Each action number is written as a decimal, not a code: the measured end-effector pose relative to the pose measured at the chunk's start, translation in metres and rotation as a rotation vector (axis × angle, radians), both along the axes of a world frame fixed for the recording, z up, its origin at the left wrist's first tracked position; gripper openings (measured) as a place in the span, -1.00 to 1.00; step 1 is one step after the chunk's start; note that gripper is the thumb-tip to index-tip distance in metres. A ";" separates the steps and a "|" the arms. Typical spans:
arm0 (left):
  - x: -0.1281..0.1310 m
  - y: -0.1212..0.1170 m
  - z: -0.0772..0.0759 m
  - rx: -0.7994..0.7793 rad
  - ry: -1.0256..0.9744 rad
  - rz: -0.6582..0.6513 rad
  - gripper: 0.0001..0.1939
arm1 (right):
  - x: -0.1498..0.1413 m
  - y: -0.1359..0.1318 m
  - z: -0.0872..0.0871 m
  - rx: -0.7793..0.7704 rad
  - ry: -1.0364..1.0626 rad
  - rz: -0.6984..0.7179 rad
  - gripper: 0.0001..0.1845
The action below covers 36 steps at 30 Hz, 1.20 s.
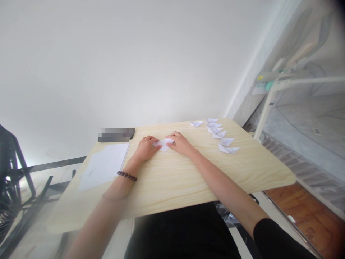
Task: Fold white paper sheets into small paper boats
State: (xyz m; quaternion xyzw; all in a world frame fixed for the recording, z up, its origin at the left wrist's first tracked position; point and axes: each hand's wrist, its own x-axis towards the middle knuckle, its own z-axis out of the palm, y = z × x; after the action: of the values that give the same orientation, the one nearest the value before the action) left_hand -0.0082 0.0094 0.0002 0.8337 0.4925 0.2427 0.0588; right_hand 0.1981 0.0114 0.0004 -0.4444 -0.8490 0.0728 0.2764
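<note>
A small folded piece of white paper point(164, 144) is held low over the middle of the wooden table point(172, 190), its lower part coming to a point. My left hand point(147, 148) pinches its left end, thumb on the near face. On the right end, my right hand point(180, 143) grips it the same way, thumb and fingers closed. Both thumbs point inward toward the paper's centre. A dark beaded bracelet point(127, 176) circles my left wrist. Folded white paper boats point(228, 149) stand in a loose row to the right of my right hand.
A stack of white paper sheets point(105, 163) lies at the table's left. Behind it is a dark, partly blurred-out flat object point(115, 135). A single paper boat point(196, 123) sits near the back edge. A wall rises behind; a white metal frame point(265, 115) stands to the right.
</note>
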 end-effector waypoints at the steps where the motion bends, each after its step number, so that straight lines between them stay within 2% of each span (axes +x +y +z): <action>1: 0.000 0.000 0.000 0.001 -0.003 -0.001 -0.64 | 0.000 0.000 0.000 0.000 0.001 0.000 -0.60; 10: 0.001 0.000 0.001 -0.010 0.016 0.002 -0.61 | -0.002 0.000 0.001 0.053 -0.005 -0.022 -0.65; 31: 0.002 0.001 0.001 -0.006 -0.045 0.005 -0.62 | -0.002 -0.002 0.004 0.013 -0.034 -0.013 -0.63; 36: 0.001 0.001 0.001 0.000 -0.046 0.004 -0.63 | -0.002 -0.002 0.004 0.018 -0.042 -0.030 -0.56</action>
State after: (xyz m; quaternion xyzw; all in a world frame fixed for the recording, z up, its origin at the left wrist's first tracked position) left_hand -0.0067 0.0100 0.0009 0.8270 0.4927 0.2618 0.0698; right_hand 0.1958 0.0091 0.0046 -0.4561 -0.8484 0.0518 0.2635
